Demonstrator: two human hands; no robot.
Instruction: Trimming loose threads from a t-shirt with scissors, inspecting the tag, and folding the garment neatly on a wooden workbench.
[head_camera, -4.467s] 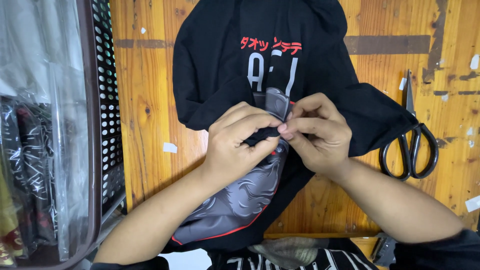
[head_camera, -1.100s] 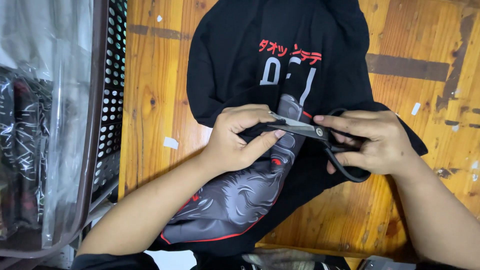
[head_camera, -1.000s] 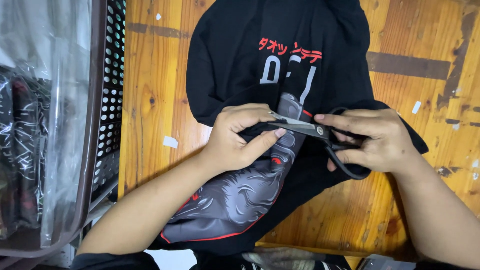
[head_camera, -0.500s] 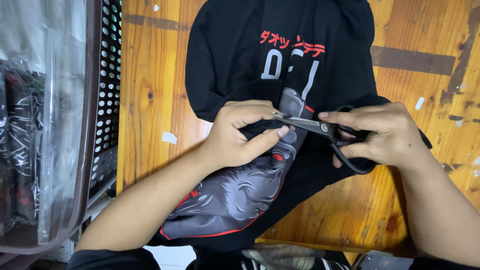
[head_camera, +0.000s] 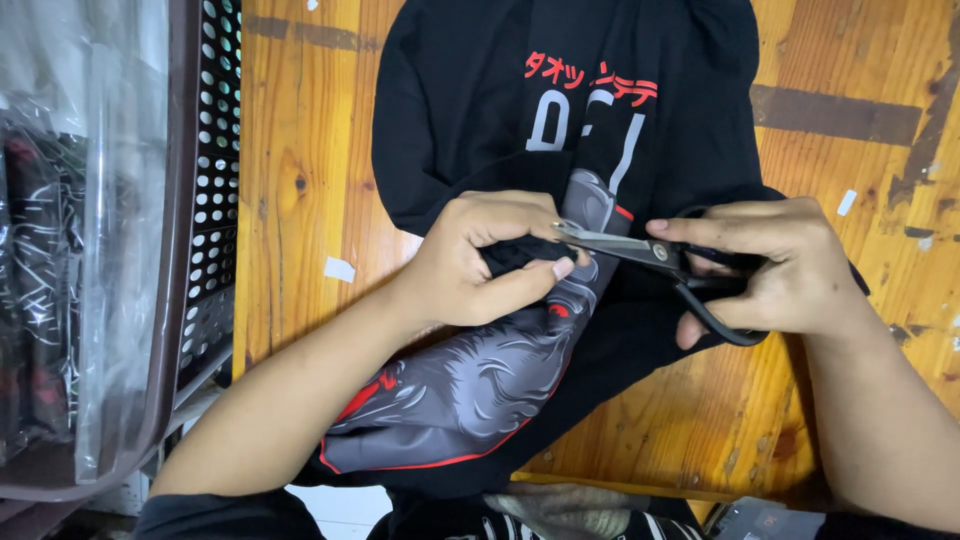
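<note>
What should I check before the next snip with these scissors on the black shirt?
1. Scissors gripped: ok, the right hand has fingers through the black handles.
2. Fabric held: ok, the left hand pinches a fold of the shirt right at the blade tips.
3. Left fingers out of the blades' path: not ok, thumb and forefinger sit against the tips.
4. What lies between the blades: cannot tell, the left hand hides it.
5. Shirt supported: ok, it lies on the wooden table.
6. Space around: ok, the basket stands apart at the left.
</note>
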